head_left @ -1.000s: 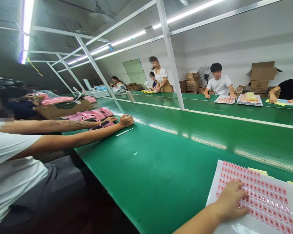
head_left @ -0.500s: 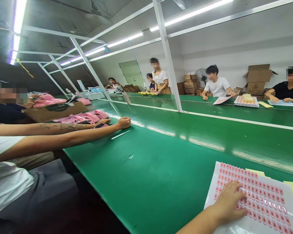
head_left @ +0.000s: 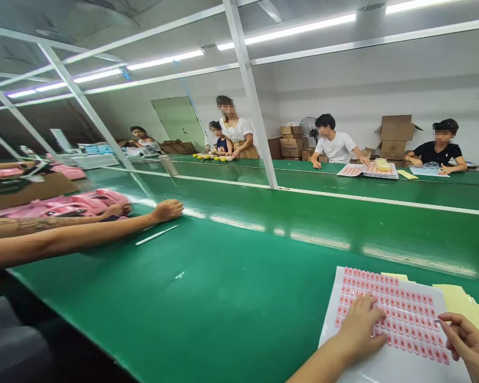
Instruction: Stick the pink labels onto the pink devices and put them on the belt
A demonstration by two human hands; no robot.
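My left hand (head_left: 360, 327) lies flat on a white sheet (head_left: 407, 368) printed with rows of small pink-red labels (head_left: 409, 314), fingers spread over them. My right hand (head_left: 468, 340) comes in at the lower right, its fingertips at the sheet's right edge, holding nothing I can see. Yellow backing sheets (head_left: 461, 303) lie beyond that edge, partly under the white sheet.
The green belt table (head_left: 223, 298) runs away to the left. A co-worker's forearms (head_left: 75, 231) lie on it beside a white stylus (head_left: 156, 234) and pink items (head_left: 64, 205). Several people sit or stand along a second belt beyond a white post (head_left: 249, 90).
My right hand has entered at the lower right. The whole scene has shifted left in view, so the co-worker's arms sit further left and more yellow sheet shows.
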